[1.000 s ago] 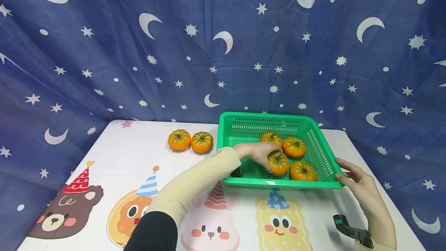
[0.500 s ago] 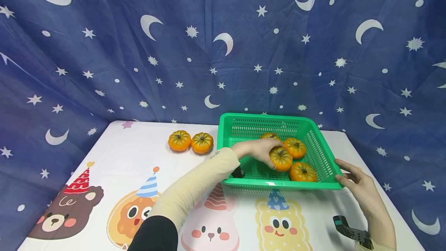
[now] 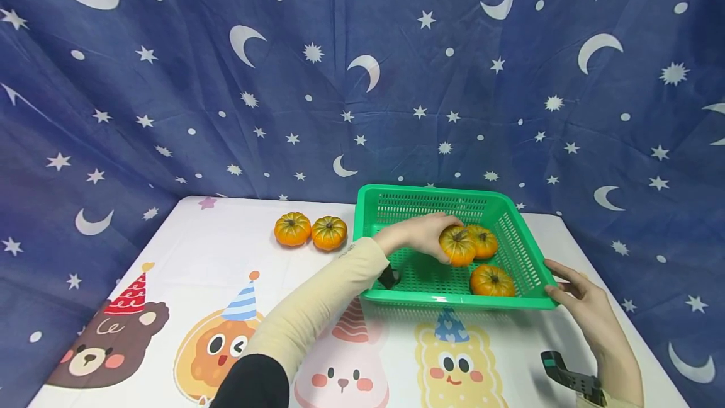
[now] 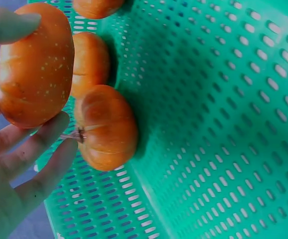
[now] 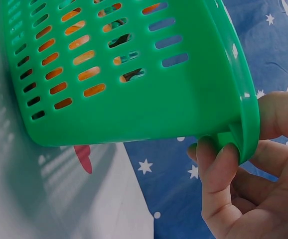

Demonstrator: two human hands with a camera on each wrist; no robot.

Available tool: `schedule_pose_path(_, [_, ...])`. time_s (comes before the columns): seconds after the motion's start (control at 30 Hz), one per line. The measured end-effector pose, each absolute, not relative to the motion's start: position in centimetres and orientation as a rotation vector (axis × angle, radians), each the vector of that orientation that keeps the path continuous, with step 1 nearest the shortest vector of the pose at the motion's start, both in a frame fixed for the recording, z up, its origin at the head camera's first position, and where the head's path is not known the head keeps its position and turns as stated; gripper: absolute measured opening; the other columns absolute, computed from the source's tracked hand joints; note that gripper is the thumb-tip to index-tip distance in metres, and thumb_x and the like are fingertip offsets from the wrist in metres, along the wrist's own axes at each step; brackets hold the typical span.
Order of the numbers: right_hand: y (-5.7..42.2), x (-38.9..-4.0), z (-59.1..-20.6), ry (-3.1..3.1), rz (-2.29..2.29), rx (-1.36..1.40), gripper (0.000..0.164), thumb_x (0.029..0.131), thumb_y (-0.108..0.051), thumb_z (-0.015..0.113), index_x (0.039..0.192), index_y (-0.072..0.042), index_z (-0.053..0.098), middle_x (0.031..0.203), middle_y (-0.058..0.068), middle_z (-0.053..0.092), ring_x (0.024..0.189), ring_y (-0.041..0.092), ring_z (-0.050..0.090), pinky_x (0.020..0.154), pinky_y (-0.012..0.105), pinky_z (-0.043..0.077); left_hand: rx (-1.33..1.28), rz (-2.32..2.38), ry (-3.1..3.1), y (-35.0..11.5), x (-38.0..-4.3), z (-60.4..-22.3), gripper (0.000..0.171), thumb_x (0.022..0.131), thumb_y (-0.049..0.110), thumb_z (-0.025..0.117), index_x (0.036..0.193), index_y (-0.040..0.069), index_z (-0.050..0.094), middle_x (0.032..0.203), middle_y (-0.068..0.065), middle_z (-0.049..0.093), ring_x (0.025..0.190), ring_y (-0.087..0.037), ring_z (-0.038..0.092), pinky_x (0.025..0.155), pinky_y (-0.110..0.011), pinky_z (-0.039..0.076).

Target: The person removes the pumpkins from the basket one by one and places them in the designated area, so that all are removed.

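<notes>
My left hand point(image 3: 421, 233) reaches into a green plastic basket point(image 3: 453, 299) and grips a small orange pumpkin point(image 3: 457, 246). In the left wrist view the thumb lies across one side of this pumpkin point(image 4: 37, 67), the fingers round the other, and it hangs above the basket floor. Beyond it sit several more pumpkins, one with its stem point(image 4: 106, 128) close to my fingertips. In the head view one pumpkin is hidden behind the left hand. My right hand point(image 3: 589, 304) pinches the basket's rim point(image 5: 248, 109) at the near right corner, fingers curled under the lip.
Two pumpkins point(image 3: 292, 229) stand side by side on the white table left of the basket. A cartoon-printed cloth point(image 3: 272, 257) covers the table. A blue star-and-moon curtain point(image 3: 283, 80) hangs right behind the table's back edge.
The left hand has carried its pumpkin back and slightly right, up from the basket floor, and now overlaps the far pumpkin. The right hand has stayed on the rim.
</notes>
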State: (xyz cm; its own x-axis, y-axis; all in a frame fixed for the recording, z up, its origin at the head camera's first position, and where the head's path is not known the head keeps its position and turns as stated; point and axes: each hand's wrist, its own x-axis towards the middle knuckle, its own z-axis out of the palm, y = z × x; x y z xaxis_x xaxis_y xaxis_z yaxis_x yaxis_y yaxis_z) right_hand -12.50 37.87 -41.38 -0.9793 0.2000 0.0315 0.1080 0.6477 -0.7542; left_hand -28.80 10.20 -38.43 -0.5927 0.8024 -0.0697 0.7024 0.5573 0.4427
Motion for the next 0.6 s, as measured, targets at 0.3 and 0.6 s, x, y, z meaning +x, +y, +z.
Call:
schedule_pose_path(0.3, [37.9,-12.5,-41.3,-2.759,1.261,-0.268,0.056,0.097,-0.022,0.055,0.145,0.001,0.038,0.135,0.019,0.034,0.086,-0.013,0.045,0.067,0.009,0.043,1.214,0.590,2.572,9.6,-28.3,-36.8,0.078,0.073,0.032,0.080,0.141,0.024,0.043,0.128,-0.001,0.052,0.106,-0.014,0.054,0.085,-0.029,0.049])
schedule_pose_path(0.6, [37.9,-12.5,-41.3,-2.760,1.249,-0.254,0.055,0.097,-0.019,0.054,0.145,0.002,0.038,0.132,0.018,0.038,0.083,-0.013,0.047,0.066,0.011,0.044,1.244,0.622,2.586,8.7,-27.9,-35.5,0.076,0.076,0.036,0.077,0.142,0.024,0.042,0.126,-0.001,0.051,0.101,-0.012,0.053,0.080,-0.026,0.048])
